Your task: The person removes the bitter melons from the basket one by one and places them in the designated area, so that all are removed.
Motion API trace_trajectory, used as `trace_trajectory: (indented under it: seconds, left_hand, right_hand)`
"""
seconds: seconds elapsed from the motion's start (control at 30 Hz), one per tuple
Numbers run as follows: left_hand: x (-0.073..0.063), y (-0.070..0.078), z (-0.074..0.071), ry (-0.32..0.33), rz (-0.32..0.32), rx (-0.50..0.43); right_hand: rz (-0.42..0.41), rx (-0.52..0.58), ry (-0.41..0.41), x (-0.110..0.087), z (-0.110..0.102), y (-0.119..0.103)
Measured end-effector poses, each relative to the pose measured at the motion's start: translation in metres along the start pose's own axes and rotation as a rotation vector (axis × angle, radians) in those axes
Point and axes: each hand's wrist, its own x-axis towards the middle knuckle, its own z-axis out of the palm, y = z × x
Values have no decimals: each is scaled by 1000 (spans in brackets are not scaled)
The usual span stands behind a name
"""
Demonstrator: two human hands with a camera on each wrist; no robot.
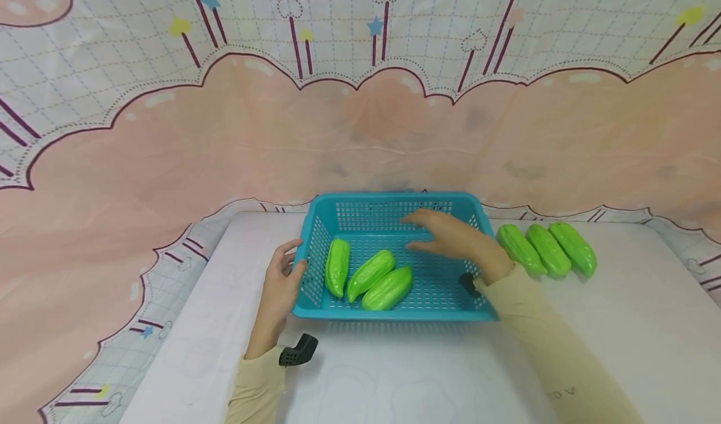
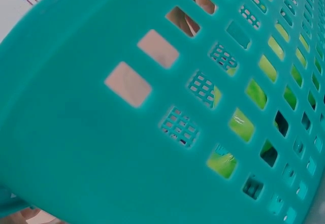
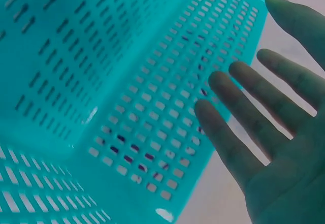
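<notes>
A teal plastic basket with perforated walls stands on the table. Inside lie three bright green, ridged, tapered vegetables that look like bitter melons: one at the left wall, two side by side, a middle one and a front one. My left hand holds the basket's left rim, thumb and fingers bent at its edge; the basket wall hides most of it in the left wrist view. Over the basket's right half, my right hand has its fingers spread and holds nothing.
Three more green vegetables lie in a row right of the basket on the white table. A patterned cloth hangs behind the table. Dark wrist devices show at both sleeves.
</notes>
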Motion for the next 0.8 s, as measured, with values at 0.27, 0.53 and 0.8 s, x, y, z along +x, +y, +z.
trace_trajectory:
  seconds: [0.27,0.53,0.8]
  left_hand:
    - [3,-4,1,12,11,2]
    - [2,-3,1,10,11,7]
    - [3,-4,0,8,12,13]
  right_hand:
    - [-26,32,-34,9,6,-7]
    - [-35,58,-75,19,14,-11]
    - [-40,75,-105,24,17,-16]
